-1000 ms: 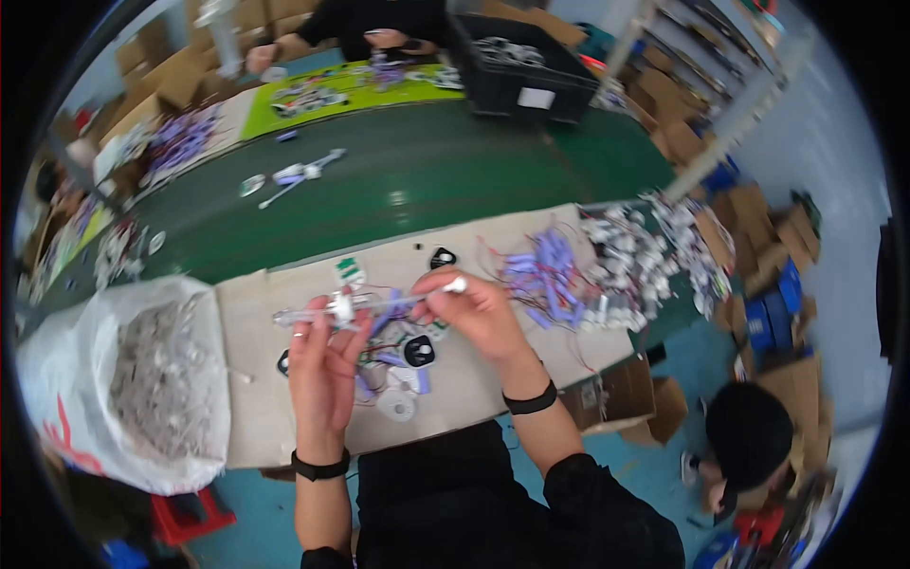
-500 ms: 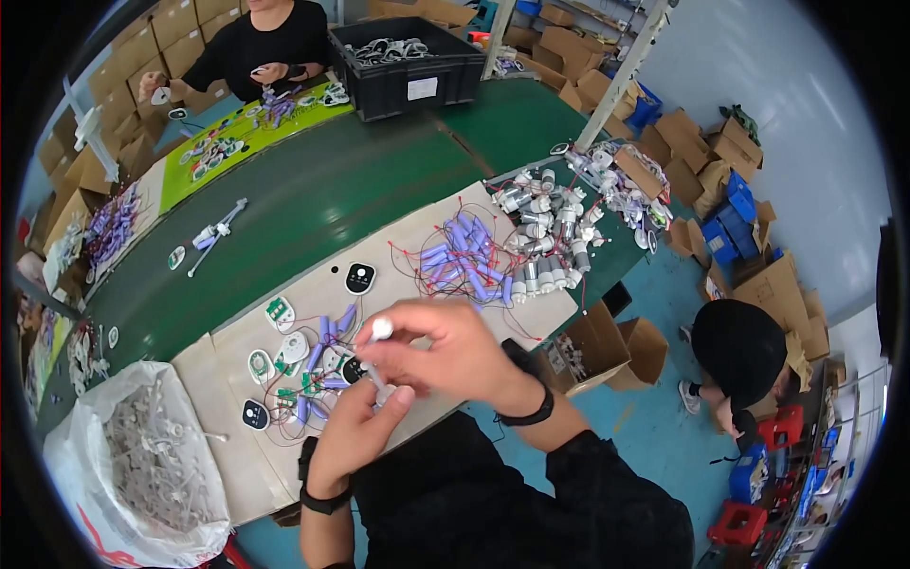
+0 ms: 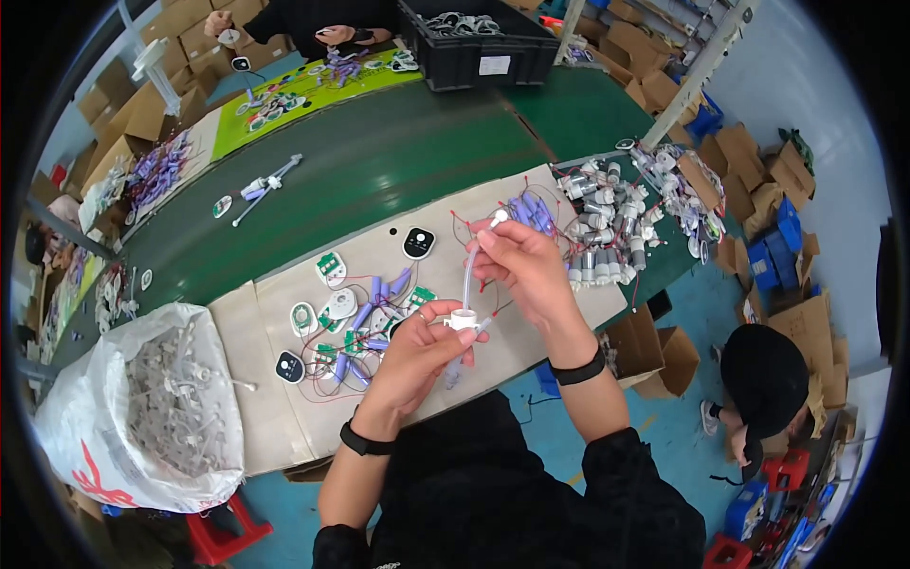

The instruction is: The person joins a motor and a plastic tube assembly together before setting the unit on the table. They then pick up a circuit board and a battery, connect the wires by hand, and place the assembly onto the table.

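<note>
Looks super light to me: bendy clear tube (image 3: 468, 275), stiffer plastic collar (image 3: 463, 320), so I'd grip the collar's sides and go easy on the tube. Left hand (image 3: 409, 360) has the collar pinched at its 2 o'clock; right hand (image 3: 527, 270) is closed on the tube near its white tip (image 3: 499, 219), at that hand's 11.

Shows smooth, translucent plastic in the tube (image 3: 468, 270) and white plastic in the fitting (image 3: 463, 321) — reads matt on the beige table covering (image 3: 254, 332), glossy on the green surface (image 3: 360, 175), wrinkled plastic on the bag (image 3: 76, 398) — matt cardboard on the open box (image 3: 633, 343).
</note>
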Motion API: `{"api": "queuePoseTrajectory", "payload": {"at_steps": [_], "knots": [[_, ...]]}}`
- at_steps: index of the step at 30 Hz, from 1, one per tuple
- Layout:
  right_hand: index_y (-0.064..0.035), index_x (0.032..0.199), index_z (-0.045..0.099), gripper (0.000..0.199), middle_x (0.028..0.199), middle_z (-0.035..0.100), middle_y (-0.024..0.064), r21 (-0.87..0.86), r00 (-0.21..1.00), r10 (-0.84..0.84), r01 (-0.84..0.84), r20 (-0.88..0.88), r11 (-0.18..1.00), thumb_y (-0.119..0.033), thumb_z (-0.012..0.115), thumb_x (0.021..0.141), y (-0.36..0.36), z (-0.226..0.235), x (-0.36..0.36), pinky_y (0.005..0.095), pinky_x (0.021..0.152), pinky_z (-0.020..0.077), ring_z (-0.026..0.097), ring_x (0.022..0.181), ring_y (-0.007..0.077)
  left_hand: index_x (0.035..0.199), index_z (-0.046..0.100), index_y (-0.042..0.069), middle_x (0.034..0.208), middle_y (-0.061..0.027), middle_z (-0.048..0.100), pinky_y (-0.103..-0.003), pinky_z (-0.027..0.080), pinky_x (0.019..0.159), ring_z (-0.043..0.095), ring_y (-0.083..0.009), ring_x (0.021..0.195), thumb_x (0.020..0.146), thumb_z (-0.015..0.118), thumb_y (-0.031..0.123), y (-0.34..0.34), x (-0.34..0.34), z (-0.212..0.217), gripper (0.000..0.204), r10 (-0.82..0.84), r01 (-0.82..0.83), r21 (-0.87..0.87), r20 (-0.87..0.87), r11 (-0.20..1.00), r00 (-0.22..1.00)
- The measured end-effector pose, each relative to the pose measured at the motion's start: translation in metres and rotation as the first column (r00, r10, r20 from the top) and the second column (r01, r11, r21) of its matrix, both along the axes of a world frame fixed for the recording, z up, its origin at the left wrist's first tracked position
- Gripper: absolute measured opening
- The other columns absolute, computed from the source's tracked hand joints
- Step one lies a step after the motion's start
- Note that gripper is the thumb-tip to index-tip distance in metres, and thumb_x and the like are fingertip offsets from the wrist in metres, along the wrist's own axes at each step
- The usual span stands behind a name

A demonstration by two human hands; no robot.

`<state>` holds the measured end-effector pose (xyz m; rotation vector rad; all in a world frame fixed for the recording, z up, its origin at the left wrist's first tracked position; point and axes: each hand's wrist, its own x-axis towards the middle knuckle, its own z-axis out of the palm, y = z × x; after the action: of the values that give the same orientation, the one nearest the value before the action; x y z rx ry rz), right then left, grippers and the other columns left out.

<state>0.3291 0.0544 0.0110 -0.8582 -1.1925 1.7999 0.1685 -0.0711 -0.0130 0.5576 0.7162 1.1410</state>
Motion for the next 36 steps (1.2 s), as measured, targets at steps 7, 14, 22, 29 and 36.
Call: {"api": "queuePoseTrajectory", "payload": {"at_steps": [7,14,22,29,36], "knots": [[-0.0004,0.123,0.063,0.03,0.106,0.07,0.0075,0.443,0.894,-0.173,-0.031,0.413,0.896,-0.016,0.063,0.097,0.025,-0.014,0.063,0.0272,0.078,0.0536,0.066,0.091,0.013,0.125,0.052,0.003,0.104,-0.008,0.066,-0.029,0.052,0.081,0.065,-0.0165,0.093,0.089,0.068,0.001,-0.01,-0.005,0.002,0.039,0.217,-0.217,0.021,-0.003,0.976,0.976],[-0.0025,0.12,0.064,0.03,0.101,0.068,0.0063,0.621,0.31,-0.823,0.544,0.477,0.564,-0.012,0.066,0.092,0.102,-0.035,0.259,0.0288,0.083,0.0491,0.062,0.09,0.0141,0.12,0.056,0.005,0.091,-0.0072,0.067,-0.025,0.051,0.069,0.064,-0.0161,0.083,0.083,0.075,0.001,-0.014,-0.022,-0.013,0.041,0.347,-0.347,-0.008,-0.012,0.938,0.938],[-0.0082,0.103,0.07,0.026,0.106,0.068,0.0117,0.871,0.382,-0.787,-0.3,0.484,0.39,-0.005,0.071,0.077,0.124,-0.016,0.164,0.0426,0.096,0.046,0.058,0.109,0.0335,0.114,0.059,0.003,0.093,-0.0076,0.07,-0.027,0.056,0.074,0.069,-0.0159,0.083,0.077,0.076,-0.008,-0.024,-0.019,-0.006,0.043,0.334,-0.335,0.006,-0.111,0.942,0.936],[-0.0125,0.103,0.069,0.034,0.11,0.059,0.0113,0.579,-0.033,-0.768,-0.637,0.639,0.509,-0.006,0.068,0.07,0.183,-0.064,0.124,0.0467,0.091,0.041,0.055,0.108,0.0318,0.117,0.058,0.004,0.095,-0.0094,0.071,-0.027,0.056,0.072,0.069,-0.0152,0.083,0.078,0.076,-0.008,-0.044,-0.038,-0.01,0.045,0.417,-0.423,-0.026,-0.13,0.906,0.9],[-0.0095,0.108,0.068,0.034,0.11,0.061,0.0141,0.333,-0.262,-0.703,-0.738,0.661,0.588,-0.015,0.069,0.075,0.195,-0.047,0.123,0.0517,0.09,0.041,0.056,0.11,0.0318,0.116,0.06,0.004,0.097,-0.0097,0.071,-0.028,0.056,0.072,0.068,-0.0143,0.081,0.081,0.074,-0.005,-0.049,-0.056,-0.008,0.04,0.512,-0.516,-0.029,-0.09,0.856,0.854]]}}
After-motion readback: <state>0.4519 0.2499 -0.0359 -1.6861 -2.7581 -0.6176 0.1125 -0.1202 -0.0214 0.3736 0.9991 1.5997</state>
